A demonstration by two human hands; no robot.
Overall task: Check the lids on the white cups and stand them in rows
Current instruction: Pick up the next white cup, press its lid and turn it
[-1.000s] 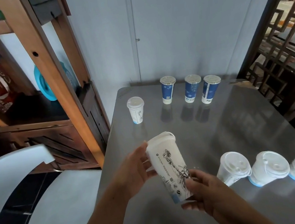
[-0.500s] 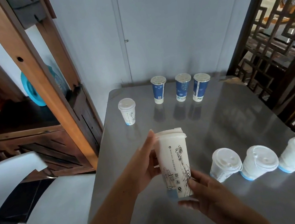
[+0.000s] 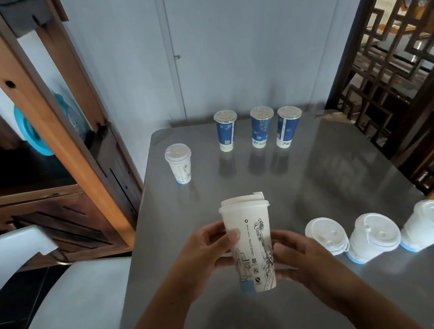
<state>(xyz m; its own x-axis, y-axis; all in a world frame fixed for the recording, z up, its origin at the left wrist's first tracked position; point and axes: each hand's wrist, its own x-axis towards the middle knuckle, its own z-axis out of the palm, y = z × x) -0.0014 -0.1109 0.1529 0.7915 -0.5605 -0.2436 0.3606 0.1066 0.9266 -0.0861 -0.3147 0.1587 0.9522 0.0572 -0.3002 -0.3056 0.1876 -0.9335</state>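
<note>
I have the tall white cup [image 3: 251,247] upright between both hands, lifted above the near middle of the grey surface [image 3: 340,172]: my left hand [image 3: 205,255] is wrapped round its left side with the thumb pressed on the front wall, and my right hand [image 3: 297,258] closes on the lower right side, so both are clamped on the one cup. It looks like thin paper with a plastic lid [image 3: 243,203], so I judge it light and probably empty, with walls that would dent if I squeezed hard. The smooth coating may be a little slippery, so the mid-body, where I hold it now, seems the sensible place to grip, keeping the rim free for pressing the lid. The lid is white with a raised sip spout at its right edge and appears to sit level all the way round, though I cannot see its far side. The body is white with a fine black line drawing of a statue and buildings, small printed symbols, and a pale blue band at the foot. Far to the left stands one shorter white cup [image 3: 179,163], lidded. To my near right three more lidded white cups [image 3: 327,236] [image 3: 374,237] [image 3: 432,223] stand side by side in a line. Three blue cups [image 3: 227,130] [image 3: 262,126] [image 3: 288,126] stand in a row at the far edge, well apart from mine.
</note>
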